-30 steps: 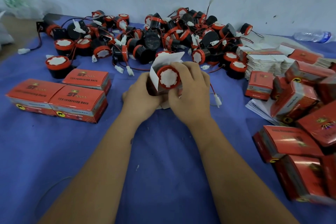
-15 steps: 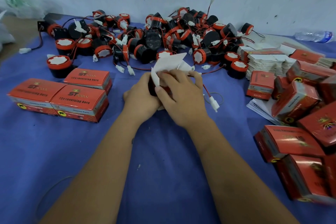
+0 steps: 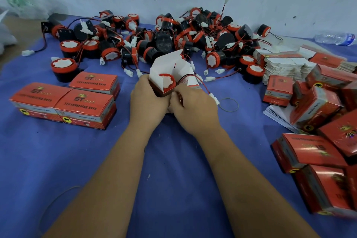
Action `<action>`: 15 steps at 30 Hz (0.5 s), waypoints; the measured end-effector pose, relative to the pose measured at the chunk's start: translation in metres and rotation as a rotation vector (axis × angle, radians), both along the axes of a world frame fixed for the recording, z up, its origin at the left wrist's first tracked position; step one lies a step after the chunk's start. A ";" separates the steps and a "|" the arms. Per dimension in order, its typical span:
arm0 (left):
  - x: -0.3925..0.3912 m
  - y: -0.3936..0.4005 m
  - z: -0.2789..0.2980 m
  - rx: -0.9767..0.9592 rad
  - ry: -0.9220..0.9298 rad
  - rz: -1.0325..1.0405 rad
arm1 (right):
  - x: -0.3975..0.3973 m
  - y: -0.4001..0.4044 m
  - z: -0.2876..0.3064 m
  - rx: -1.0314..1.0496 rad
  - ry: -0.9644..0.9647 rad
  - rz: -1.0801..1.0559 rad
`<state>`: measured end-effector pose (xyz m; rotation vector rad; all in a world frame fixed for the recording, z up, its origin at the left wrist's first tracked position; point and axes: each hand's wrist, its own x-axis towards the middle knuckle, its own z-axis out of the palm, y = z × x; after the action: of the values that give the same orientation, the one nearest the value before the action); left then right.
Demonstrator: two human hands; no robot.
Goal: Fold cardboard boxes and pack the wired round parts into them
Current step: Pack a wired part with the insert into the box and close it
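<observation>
An open red cardboard box (image 3: 170,63) with white flaps raised stands at the table's middle. A round black part with a red rim and white face (image 3: 167,81) sits inside its mouth. My left hand (image 3: 148,100) grips the box from the left. My right hand (image 3: 193,108) pinches the part's red and black wire at the box's right side; the wire's white plug (image 3: 214,98) hangs out past my fingers. A big pile of the same wired round parts (image 3: 164,38) lies behind the box.
Three closed red boxes (image 3: 65,100) stand at the left. Folded boxes (image 3: 324,141) heap up at the right, with a stack of flat blanks (image 3: 284,63) behind them. A rubber band (image 3: 229,104) lies right of my hand. A plastic bottle (image 3: 336,38) lies by the wall.
The round part has gone from above the box down into its mouth. My right hand covered it, then drew back to the wire at the box's right side.
</observation>
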<state>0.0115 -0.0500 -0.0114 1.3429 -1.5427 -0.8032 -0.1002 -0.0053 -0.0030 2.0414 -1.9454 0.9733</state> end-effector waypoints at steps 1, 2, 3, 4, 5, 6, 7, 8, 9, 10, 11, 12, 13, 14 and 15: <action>0.000 0.000 0.000 -0.010 0.004 0.006 | -0.002 -0.002 -0.001 0.065 -0.029 -0.073; -0.001 -0.001 0.000 -0.018 0.013 0.009 | -0.004 -0.005 -0.001 0.104 -0.101 -0.142; -0.001 0.000 0.000 -0.023 0.018 0.011 | -0.007 -0.006 0.000 0.119 -0.218 -0.196; -0.001 0.000 0.000 -0.025 0.018 0.011 | -0.011 -0.007 0.001 0.118 -0.371 -0.231; -0.001 0.000 0.000 -0.024 0.013 0.007 | -0.015 -0.008 0.002 0.100 -0.552 -0.242; 0.000 0.001 0.000 -0.021 0.006 -0.003 | -0.018 -0.009 0.004 0.063 -0.747 -0.226; 0.000 0.001 0.000 -0.016 -0.004 -0.019 | -0.022 -0.009 0.006 0.007 -0.933 -0.200; 0.000 0.001 0.000 -0.007 -0.018 -0.043 | -0.025 -0.009 0.009 -0.057 -1.093 -0.184; 0.000 0.002 0.001 0.006 -0.031 -0.071 | -0.027 -0.009 0.012 -0.118 -1.217 -0.175; 0.000 0.003 0.002 0.023 -0.045 -0.099 | -0.029 -0.008 0.014 -0.170 -1.310 -0.174; 0.000 0.004 0.003 0.040 -0.057 -0.123 | -0.032 -0.008 0.016 -0.210 -1.382 -0.183; 0.000 0.005 0.005 0.052 -0.066 -0.136 | -0.033 -0.007 0.017 -0.241 -1.437 -0.202; -0.001 0.006 0.006 0.058 -0.069 -0.142 | -0.035 -0.007 0.018 -0.271 -1.481 -0.220; -0.001 0.006 0.006 0.059 -0.066 -0.145 | -0.037 -0.006 0.018 -0.304 -1.524 -0.229; 0.000 0.005 0.006 0.056 -0.061 -0.147 | -0.039 -0.005 0.019 -0.341 -1.562 -0.228</action>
<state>0.0113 -0.0446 -0.0056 1.3160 -1.6930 -0.9097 -0.1389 -0.0103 0.0164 0.6310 -1.9970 3.0171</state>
